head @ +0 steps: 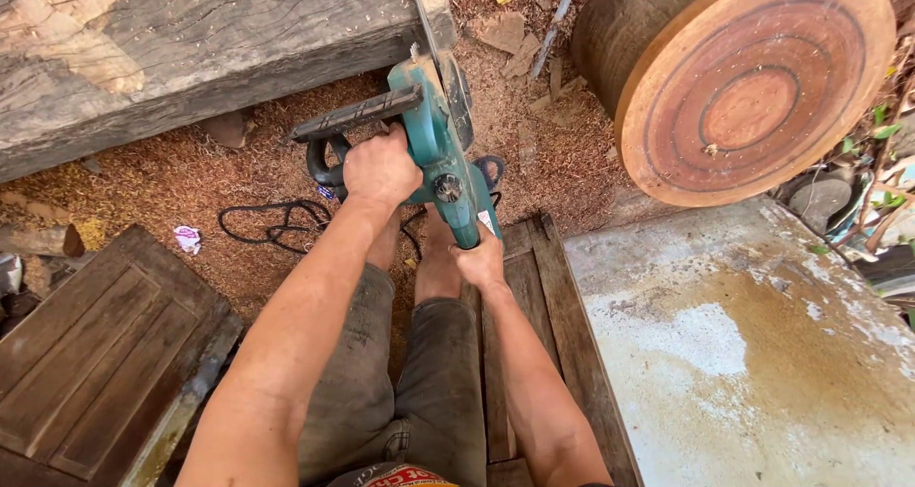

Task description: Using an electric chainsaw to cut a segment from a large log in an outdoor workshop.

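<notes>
A teal electric chainsaw (440, 134) is held low in front of me, its bar running up against the end of a big weathered timber beam (191, 49). My left hand (379, 168) is closed around the saw's black front handle. My right hand (480, 258) grips the rear handle at the saw's near end. A black power cord (272, 222) lies coiled on the sawdust-covered ground (172, 177) to the left of my bare feet. My legs in dark trousers stand beneath the saw.
A thick round log (753, 87) with a reddish cut face lies at the upper right. A rusty metal sheet (762, 354) covers the lower right. Dark panelled wooden doors lie flat at the lower left (95, 354) and under my right arm (534, 287). Wood offcuts (519, 39) are scattered beyond the saw.
</notes>
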